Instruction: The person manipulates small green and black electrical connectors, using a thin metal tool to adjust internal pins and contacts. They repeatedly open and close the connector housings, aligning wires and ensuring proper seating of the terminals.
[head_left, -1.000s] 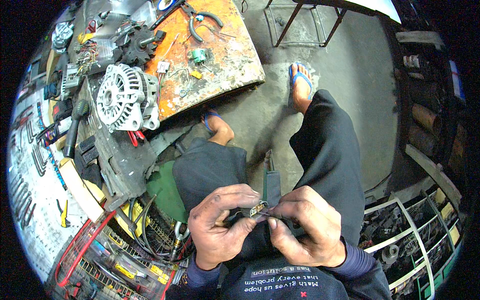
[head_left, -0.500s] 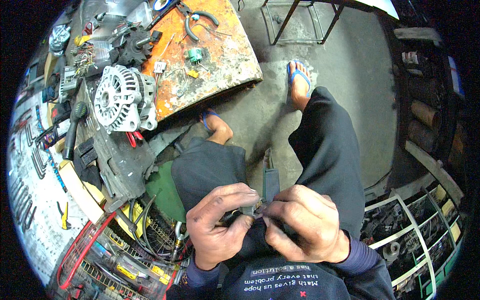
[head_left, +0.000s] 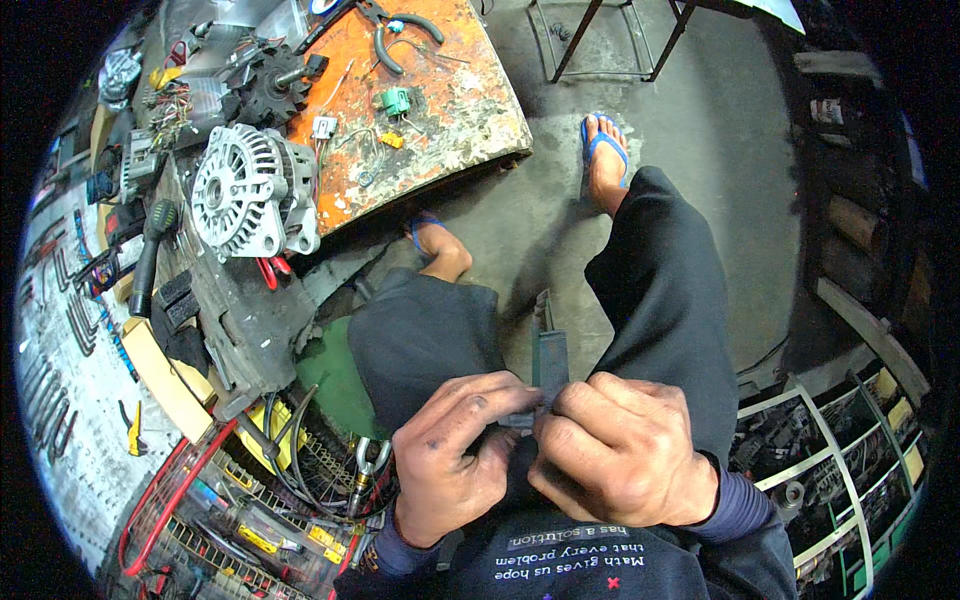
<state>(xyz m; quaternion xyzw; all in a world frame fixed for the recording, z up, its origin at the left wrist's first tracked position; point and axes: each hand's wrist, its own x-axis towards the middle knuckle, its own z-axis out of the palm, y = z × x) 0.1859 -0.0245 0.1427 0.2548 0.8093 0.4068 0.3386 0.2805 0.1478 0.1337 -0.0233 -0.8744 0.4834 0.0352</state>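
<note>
My left hand (head_left: 455,455) is closed in a pinch, thumb and fingers meeting on a small grey piece (head_left: 517,418). Most of that piece is hidden by the fingers, so its kind cannot be made out. Curled up close against it, my right hand (head_left: 625,450) grips a flat dark grey bar-shaped tool (head_left: 551,358). The tool's narrow end points away from me, above the gap between my knees. Its near end disappears among my fingers. Both hands are nearly touching, in front of my dark shirt.
An orange, worn bench (head_left: 450,110) at the upper left bears pliers (head_left: 385,45), a green connector (head_left: 396,101) and a white connector (head_left: 324,128). A silver alternator (head_left: 250,190) stands beside it. Hand tools crowd the left; a metal rack (head_left: 835,450) stands at the right.
Both hands have shifted slightly right in the picture. My left fingers have moved over the small piece and now cover more of it.
</note>
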